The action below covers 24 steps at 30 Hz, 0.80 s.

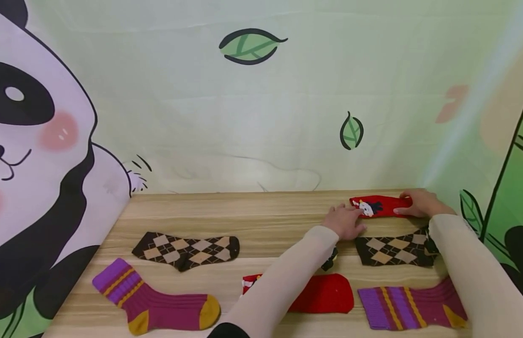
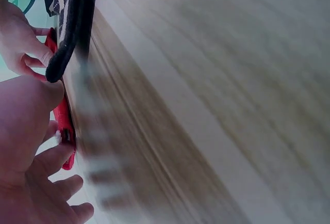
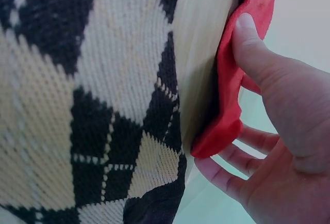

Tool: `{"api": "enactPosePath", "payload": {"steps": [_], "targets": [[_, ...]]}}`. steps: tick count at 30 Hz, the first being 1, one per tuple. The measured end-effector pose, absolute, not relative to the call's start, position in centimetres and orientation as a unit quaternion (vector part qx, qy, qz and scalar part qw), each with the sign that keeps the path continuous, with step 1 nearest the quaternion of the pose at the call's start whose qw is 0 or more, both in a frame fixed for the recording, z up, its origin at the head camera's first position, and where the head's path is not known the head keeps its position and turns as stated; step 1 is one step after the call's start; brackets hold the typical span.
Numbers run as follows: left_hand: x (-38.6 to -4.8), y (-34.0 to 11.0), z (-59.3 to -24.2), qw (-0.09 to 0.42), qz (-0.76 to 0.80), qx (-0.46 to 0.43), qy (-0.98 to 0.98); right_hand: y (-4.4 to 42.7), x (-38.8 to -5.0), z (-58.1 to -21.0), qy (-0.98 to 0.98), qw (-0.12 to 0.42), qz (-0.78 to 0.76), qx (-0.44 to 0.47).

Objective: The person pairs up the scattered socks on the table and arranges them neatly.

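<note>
A red sock [image 1: 386, 206] with a cartoon figure lies at the back right of the table, by the backdrop. My right hand [image 1: 426, 204] pinches its right end; in the right wrist view the thumb of that hand [image 3: 289, 105] presses the front of the red sock [image 3: 227, 95], fingers behind its edge. At the sock's left end my left hand [image 1: 342, 222] touches it with relaxed, spread fingers, seen also in the left wrist view beside the red sock [image 2: 63, 115]. Just in front lies a brown argyle sock [image 1: 392, 250], partly under the right sleeve.
Another argyle sock [image 1: 194, 249] lies at left, above a purple-striped sock [image 1: 173, 310]. A second striped sock [image 1: 409, 307] is at front right. Another red sock [image 1: 329, 295] and a small dark piece [image 1: 329, 260] are partly behind my left sleeve. A panda backdrop [image 1: 194, 117] stands behind.
</note>
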State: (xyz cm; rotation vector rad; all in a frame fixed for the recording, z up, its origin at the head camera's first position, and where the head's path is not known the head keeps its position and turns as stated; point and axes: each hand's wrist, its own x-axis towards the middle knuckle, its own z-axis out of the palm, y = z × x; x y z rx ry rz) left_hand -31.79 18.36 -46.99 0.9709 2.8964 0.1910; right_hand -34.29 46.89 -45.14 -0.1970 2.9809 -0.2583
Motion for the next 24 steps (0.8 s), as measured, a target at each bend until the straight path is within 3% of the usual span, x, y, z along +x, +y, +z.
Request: {"api": "enactPosePath", "payload": {"steps": [7, 18, 24], "targets": [[-31.9, 18.5, -47.1, 0.042, 0.058, 0.326, 0.943, 46.8, -34.3, -45.1, 0.992, 0.063, -0.094, -0.058], [-31.6, 18.7, -46.3, 0.042, 0.063, 0.337, 0.938, 46.0, -33.9, -43.6, 0.990, 0.103, -0.093, -0.036], [-31.8, 18.4, -46.2, 0.038, 0.080, 0.335, 0.938, 46.4, -33.4, -43.0, 0.992, 0.072, -0.087, -0.048]]}}
